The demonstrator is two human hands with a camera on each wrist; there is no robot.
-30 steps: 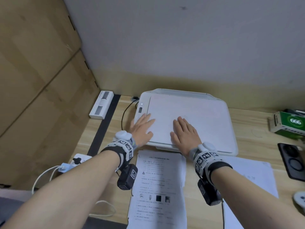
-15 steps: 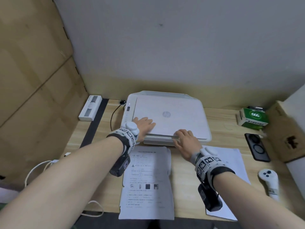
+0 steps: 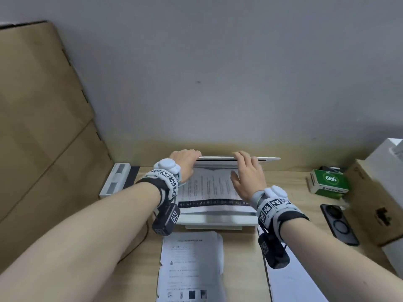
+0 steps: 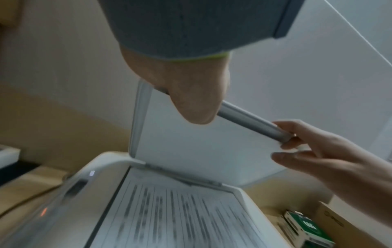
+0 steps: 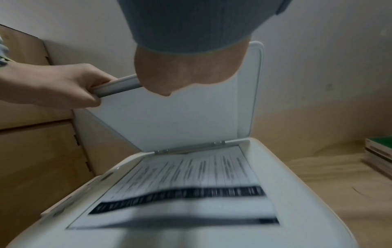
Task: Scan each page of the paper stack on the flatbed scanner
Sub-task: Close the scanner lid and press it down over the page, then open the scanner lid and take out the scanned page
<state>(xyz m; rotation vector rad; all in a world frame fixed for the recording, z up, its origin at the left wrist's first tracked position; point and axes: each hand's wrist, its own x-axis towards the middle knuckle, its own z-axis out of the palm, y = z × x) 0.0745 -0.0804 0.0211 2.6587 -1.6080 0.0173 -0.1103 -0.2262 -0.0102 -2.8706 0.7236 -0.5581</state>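
Scanner lid point(image 3: 235, 158): raised, front edge gripped by both hands.
Left hand point(image 3: 185, 162): fingers curled over lid edge.
Right hand point(image 3: 248, 173): likewise curled on it.
Page point(image 3: 209, 188): lay printed side up on scanner point(image 3: 218, 220) glass.
Paper stack point(image 3: 192, 267): on table point(image 3: 290, 184), just before scanner.
Progress: judged partway; stack pages remained unscanned.

The head view looks forward and down from above the worktop point(image 3: 283, 192), taking in both forearms, the scanner point(image 3: 218, 219) and the wall behind. The left wrist view sits close under the left hand point(image 4: 191, 94), facing up along it at the raised lid point(image 4: 201, 147). The right wrist view looks likewise past the right hand point(image 5: 186, 72), very near. All three share the lid's front edge and the page point(image 5: 191, 176) on the glass; each wrist view also catches the other hand.
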